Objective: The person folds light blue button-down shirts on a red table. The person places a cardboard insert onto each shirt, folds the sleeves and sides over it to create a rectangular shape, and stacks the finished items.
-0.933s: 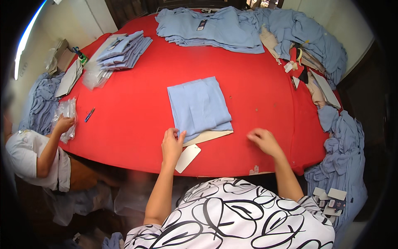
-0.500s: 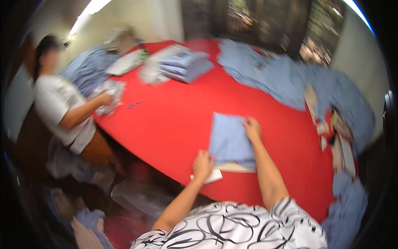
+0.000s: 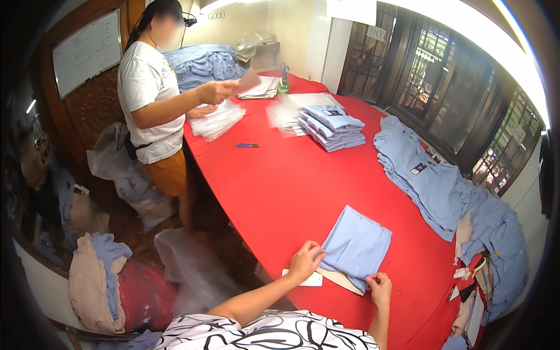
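Observation:
A light blue garment [image 3: 357,242], folded into a flat rectangle, lies on the red tabletop in front of me. My left hand [image 3: 306,261] pinches its left edge near the lower corner. At the near right corner, my right hand [image 3: 379,287] has its fingertips closed on the cloth. A cream-coloured strip [image 3: 339,280] sticks out from under the garment's near edge. Beside it, partly beneath my left wrist, rests a white card [image 3: 313,280].
Across the red table [image 3: 274,186] are a stack of folded blue garments [image 3: 333,131], a pen [image 3: 248,145] and clear plastic bags [image 3: 219,119]. A long heap of blue garments [image 3: 417,175] lines the right side. At the left stands a co-worker [image 3: 153,99] holding a pale sheet.
My view has swung left. My right hand has gone from the garment's far right side to its near right corner; my left stays at the left edge. The co-worker's hand has risen with a sheet.

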{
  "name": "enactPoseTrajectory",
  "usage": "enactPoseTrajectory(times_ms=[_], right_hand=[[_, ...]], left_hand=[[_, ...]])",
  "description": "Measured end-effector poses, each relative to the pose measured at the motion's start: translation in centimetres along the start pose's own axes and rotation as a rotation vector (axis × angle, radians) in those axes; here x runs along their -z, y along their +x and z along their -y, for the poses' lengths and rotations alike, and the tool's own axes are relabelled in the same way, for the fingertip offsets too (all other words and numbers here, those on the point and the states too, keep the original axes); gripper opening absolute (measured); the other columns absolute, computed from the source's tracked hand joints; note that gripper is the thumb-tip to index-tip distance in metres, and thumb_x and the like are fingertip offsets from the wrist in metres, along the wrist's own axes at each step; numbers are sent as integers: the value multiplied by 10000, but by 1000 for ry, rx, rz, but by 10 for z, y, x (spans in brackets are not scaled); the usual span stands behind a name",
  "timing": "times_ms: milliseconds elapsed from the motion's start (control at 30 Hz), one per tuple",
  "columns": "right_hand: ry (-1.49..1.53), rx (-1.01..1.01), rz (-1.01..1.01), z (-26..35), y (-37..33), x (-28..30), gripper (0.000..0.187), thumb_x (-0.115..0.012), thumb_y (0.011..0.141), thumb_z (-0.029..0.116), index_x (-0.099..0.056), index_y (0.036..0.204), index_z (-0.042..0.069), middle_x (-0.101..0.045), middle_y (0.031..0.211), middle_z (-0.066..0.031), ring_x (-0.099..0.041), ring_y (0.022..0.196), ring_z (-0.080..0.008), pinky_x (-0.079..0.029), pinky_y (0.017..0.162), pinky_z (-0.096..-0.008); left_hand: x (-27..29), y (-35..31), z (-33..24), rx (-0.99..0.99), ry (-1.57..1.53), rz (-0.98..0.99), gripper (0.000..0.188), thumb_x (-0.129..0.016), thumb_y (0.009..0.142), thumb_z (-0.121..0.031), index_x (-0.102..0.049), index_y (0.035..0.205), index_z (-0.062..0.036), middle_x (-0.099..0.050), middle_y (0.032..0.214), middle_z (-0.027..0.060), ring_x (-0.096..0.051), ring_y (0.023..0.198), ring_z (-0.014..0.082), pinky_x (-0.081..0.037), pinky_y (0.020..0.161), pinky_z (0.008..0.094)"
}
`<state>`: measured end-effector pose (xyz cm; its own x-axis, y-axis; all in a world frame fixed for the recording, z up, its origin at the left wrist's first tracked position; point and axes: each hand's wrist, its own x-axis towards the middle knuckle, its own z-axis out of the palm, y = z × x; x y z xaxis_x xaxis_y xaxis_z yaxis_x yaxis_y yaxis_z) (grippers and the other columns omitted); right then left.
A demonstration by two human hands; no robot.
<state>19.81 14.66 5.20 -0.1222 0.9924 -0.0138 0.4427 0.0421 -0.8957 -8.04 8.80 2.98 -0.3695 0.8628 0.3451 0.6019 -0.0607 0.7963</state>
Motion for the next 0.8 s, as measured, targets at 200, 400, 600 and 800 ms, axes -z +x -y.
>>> enactPoseTrajectory(times_ms=[200,400,600,800], right_hand=[[-259,64,-27,25,-22,-19,88,-732,765,51,-673,798,-4,-595,853,-109,-590,827,-236,-483,738,-349],[-91,44,-68,-23,-25,-22,82,-718,779,42,-659,796,-13,-581,907,-94,-568,742,-202,-468,688,-317],[-27,191,-66,-30,-37,-23,98,-676,853,56,-619,790,6,-519,680,6,-500,619,-102,-422,577,-265],[-172,177,21,-27,-29,-23,199,-677,884,170,-645,877,-26,-592,798,-94,-591,788,-183,-464,710,-315]], left_hand=[[1,-6,2,-21,149,178,215,-712,855,-242,-692,1001,-85,-572,1039,83,-564,1014,282,-459,881,403],[1,1,17,130,49,326,280,-709,870,-262,-660,996,-17,-546,1069,130,-562,1024,294,-473,880,395],[2,3,27,-11,-77,364,332,-721,875,-314,-643,882,9,-505,1143,174,-543,1063,308,-458,931,376],[3,-2,43,-20,43,263,357,-788,809,-261,-614,778,49,-511,1172,209,-563,1008,346,-480,870,402]])
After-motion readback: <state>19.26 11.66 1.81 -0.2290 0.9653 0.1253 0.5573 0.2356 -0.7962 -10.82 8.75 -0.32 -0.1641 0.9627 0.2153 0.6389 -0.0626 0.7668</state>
